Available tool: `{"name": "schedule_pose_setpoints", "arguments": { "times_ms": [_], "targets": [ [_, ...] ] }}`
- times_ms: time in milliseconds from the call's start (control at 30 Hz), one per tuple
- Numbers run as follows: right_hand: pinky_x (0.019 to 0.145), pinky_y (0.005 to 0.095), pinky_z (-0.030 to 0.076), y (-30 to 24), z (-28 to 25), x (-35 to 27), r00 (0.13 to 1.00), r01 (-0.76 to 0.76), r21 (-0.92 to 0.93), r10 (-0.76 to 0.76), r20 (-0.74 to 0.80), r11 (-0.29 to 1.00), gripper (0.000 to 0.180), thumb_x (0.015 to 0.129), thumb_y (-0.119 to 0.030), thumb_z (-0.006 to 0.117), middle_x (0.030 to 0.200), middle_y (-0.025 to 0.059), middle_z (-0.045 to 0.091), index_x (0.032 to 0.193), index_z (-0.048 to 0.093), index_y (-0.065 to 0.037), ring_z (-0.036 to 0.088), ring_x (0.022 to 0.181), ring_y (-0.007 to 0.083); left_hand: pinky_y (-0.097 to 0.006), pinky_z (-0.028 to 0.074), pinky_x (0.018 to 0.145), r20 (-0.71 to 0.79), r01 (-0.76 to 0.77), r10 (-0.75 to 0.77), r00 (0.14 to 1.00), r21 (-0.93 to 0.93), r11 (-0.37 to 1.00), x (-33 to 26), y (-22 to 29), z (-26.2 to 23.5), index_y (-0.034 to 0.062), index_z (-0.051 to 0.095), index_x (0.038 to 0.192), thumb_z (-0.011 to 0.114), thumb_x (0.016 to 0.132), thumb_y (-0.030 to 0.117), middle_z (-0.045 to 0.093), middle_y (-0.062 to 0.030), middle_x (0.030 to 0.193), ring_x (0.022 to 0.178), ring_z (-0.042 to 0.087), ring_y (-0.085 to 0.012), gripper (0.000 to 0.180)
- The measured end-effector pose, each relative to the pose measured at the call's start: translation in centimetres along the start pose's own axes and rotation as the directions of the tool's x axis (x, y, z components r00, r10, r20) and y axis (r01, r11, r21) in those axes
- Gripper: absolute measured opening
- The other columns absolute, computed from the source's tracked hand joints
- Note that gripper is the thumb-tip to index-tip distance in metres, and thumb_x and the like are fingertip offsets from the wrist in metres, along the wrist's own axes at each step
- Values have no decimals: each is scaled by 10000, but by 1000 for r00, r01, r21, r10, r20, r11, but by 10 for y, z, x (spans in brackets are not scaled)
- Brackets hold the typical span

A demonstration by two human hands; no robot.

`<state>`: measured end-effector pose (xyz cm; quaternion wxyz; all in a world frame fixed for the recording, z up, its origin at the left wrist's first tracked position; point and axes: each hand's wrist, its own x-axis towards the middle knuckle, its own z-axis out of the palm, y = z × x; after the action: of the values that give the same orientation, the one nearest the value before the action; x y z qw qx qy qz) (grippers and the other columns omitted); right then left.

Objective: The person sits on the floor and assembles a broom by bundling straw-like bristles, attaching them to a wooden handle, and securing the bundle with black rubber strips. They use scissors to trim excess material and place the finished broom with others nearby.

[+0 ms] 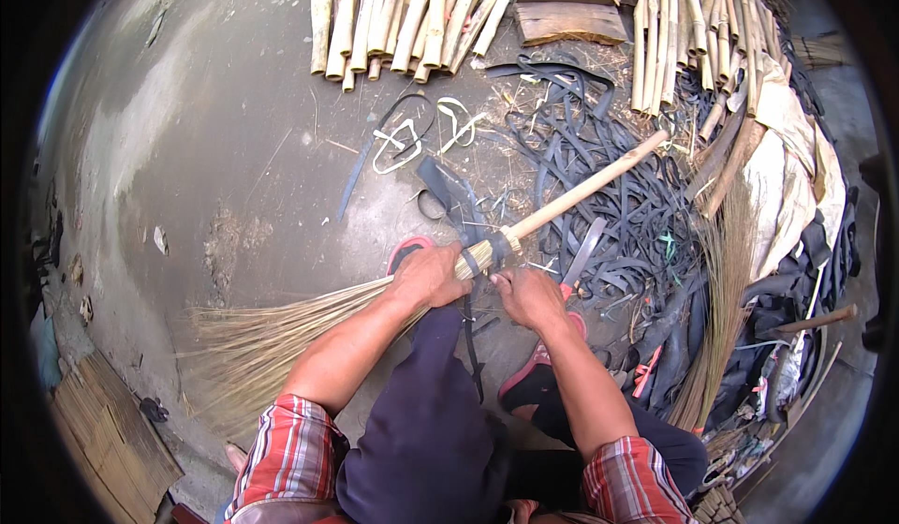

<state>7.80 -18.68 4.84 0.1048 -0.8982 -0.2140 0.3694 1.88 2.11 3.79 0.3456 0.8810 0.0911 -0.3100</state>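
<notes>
A straw broom [281, 323] lies across my lap, bristles fanning to the left, its pale wooden handle [590, 187] pointing up to the right. My left hand [429, 276] grips the bundled neck of the broom where straw meets handle. Just to its right, my right hand [527, 296] is closed on a black strap [471, 337] that wraps the neck and hangs down between my knees. A long knife [582, 252] with a red grip lies on the ground right beside my right hand.
Bamboo sticks [403, 14] are piled at the top, more of them [693, 28] at top right. Black rubber strips [618, 196] litter the ground on the right, beside loose straw [726, 280] and white sacking [787, 149]. Bare concrete floor [215, 149] spreads left.
</notes>
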Motion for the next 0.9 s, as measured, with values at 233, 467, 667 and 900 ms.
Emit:
{"name": "schedule_pose_setpoints", "arguments": {
  "times_ms": [233, 467, 667, 900],
  "targets": [
    [699, 431, 571, -27, 2, 43, 989, 61, 354, -8, -150, 933, 378, 1046, -404, 625, 743, 126, 741, 1100, 730, -44, 741, 678, 271, -530, 599, 853, -118, 68, -54, 992, 117, 991, 0, 13, 29, -39, 621, 1230, 788, 843, 375, 748, -287, 992, 963, 746, -453, 590],
    [649, 282, 539, -20, 32, 21, 990, -85, 795, 142, -1, 601, 365, 1095, -346, 593, 908, 102, 760, 960, 683, -19, 676, 708, 106, -497, 610, 862, -148, 56, -37, 988, 121, 991, 4, 9, 40, 48, 591, 1248, 773, 838, 355, 755, -253, 1050, 981, 762, -414, 544],
    [812, 385, 543, -11, 45, 4, 974, -95, 608, 199, -106, 788, 323, 1115, -286, 518, 946, 126, 704, 1019, 682, -25, 691, 889, 212, -503, 603, 859, -220, 25, 12, 975, 164, 986, 2, 8, 47, 72, 590, 1240, 797, 828, 325, 744, -240, 1028, 972, 755, -409, 526],
    [836, 367, 508, -10, 46, -9, 985, 104, 669, 16, -170, 736, 310, 1118, -288, 534, 888, 81, 674, 993, 672, -39, 631, 858, 187, -508, 588, 890, -188, 38, -14, 982, 122, 992, 8, 4, 38, 79, 605, 1312, 808, 816, 335, 745, -270, 1055, 1011, 739, -426, 594]
  ]
}}
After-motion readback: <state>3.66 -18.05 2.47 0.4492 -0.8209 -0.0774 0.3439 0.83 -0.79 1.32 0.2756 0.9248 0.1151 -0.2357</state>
